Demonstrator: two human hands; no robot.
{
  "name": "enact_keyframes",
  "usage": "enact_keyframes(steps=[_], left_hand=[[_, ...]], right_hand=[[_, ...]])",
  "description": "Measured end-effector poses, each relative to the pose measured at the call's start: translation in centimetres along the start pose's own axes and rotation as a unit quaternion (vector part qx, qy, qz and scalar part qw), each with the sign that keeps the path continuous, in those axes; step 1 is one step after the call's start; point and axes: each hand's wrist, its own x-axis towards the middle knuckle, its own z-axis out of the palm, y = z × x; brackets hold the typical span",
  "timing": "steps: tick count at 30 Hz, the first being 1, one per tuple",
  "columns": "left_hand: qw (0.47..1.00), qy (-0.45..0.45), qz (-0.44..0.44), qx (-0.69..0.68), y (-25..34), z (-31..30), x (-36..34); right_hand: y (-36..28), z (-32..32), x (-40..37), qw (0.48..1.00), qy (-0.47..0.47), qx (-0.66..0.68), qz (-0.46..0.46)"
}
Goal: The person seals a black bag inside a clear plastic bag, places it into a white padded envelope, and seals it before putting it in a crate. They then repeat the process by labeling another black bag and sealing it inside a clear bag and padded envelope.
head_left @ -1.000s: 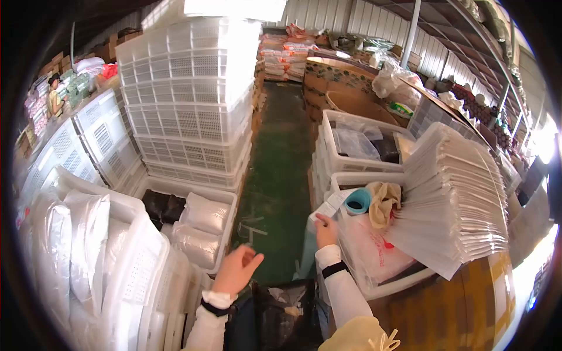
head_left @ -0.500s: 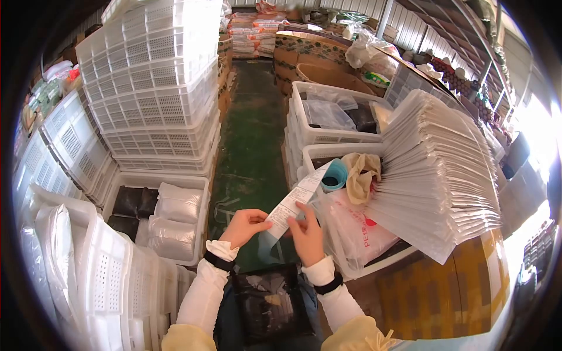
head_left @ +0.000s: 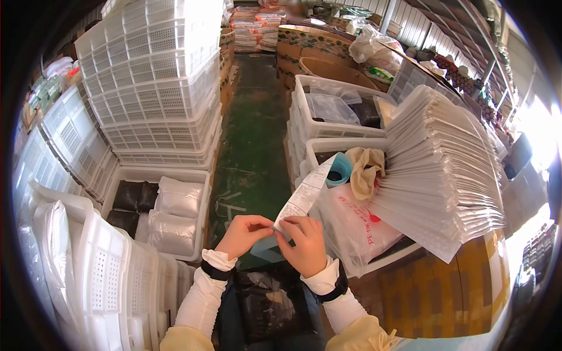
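Observation:
A strip of printed white labels (head_left: 302,196) runs down from a blue-backed roll (head_left: 341,168) in the crate on the right. My left hand (head_left: 241,236) pinches the strip's lower end between thumb and forefinger. Close beside it, my right hand (head_left: 305,247) has its thumb and fingers closed on the same end; the fingertips of both hands nearly meet. Whether a single label is lifting off the backing cannot be made out. On my lap lies a filled black plastic bag (head_left: 272,310). A beige cloth glove (head_left: 366,169) rests against the roll.
A fanned stack of white plastic bags (head_left: 436,175) lies over the right crate (head_left: 345,144), beside a clear bag with red print (head_left: 366,225). Left, a crate (head_left: 205,202) holds black and silver packs, below tall stacked white crates (head_left: 149,76). A green aisle (head_left: 252,117) runs ahead.
My right hand has moved down and left along the label strip to its lower end, beside my left hand. The left hand has shifted slightly down and right.

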Motion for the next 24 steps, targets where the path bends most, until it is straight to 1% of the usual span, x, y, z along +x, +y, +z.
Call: enact_keyframes(steps=[3, 6, 9, 10, 12, 13, 14, 15, 17, 18, 19, 20, 21, 22, 24], left_hand=[[1.000, 0.004, 0.018, 0.014, 0.0, 0.3, 0.0], [0.999, 0.001, 0.042, 0.030, 0.3, 0.4, 0.0], [0.997, 0.004, 0.047, 0.059, 0.5, 0.3, 0.1], [0.997, 0.007, 0.043, 0.069, 0.4, 0.2, 0.1], [0.987, 0.041, 0.079, 0.131, -1.2, -0.3, 0.8], [0.981, 0.059, 0.092, 0.160, -2.0, -0.6, 0.9], [0.967, 0.086, 0.091, 0.221, -2.0, -0.9, 0.9], [0.964, 0.100, 0.082, 0.234, -3.6, -1.6, 1.1], [0.949, 0.141, 0.092, 0.268, -4.1, -2.3, 0.2], [0.940, 0.166, 0.117, 0.275, -4.3, -2.5, -0.9], [0.930, 0.189, 0.142, 0.282, -4.0, -2.5, -2.2], [0.955, 0.169, 0.061, 0.235, -2.0, -2.1, -4.3], [0.950, 0.170, 0.068, 0.252, -1.9, -1.7, -6.2], [0.944, 0.172, 0.076, 0.270, -2.1, -1.2, -8.2], [0.934, 0.188, 0.084, 0.293, -2.5, 0.4, -11.9]], right_hand=[[0.0, -0.1, -0.1, 1.000, 0.004, 0.010, 0.006], [0.2, -0.1, -0.1, 0.997, 0.014, 0.070, 0.035], [0.6, -0.1, -0.3, 0.982, 0.034, 0.132, 0.128], [0.5, -0.5, -0.3, 0.981, 0.060, 0.124, 0.134], [-0.8, -2.3, 0.3, 0.978, 0.105, 0.107, 0.148], [-1.8, -3.4, 0.5, 0.979, 0.129, 0.085, 0.132], [-2.9, -4.8, 0.8, 0.979, 0.152, 0.063, 0.117], [-3.8, -5.9, 0.9, 0.979, 0.175, 0.041, 0.099], [-4.8, -7.6, 0.0, 0.978, 0.173, 0.089, 0.080], [-5.2, -8.3, -0.7, 0.976, 0.172, 0.114, 0.071], [-5.8, -9.1, -1.4, 0.986, 0.102, 0.108, 0.078], [-6.5, -9.9, -2.1, 0.991, 0.031, 0.103, 0.084], [-6.9, -10.2, -2.8, 0.991, -0.039, 0.098, 0.088], [-6.9, -9.9, -3.6, 0.995, -0.078, 0.061, 0.027], [-6.1, -8.3, -5.8, 0.991, -0.108, 0.044, -0.068]])
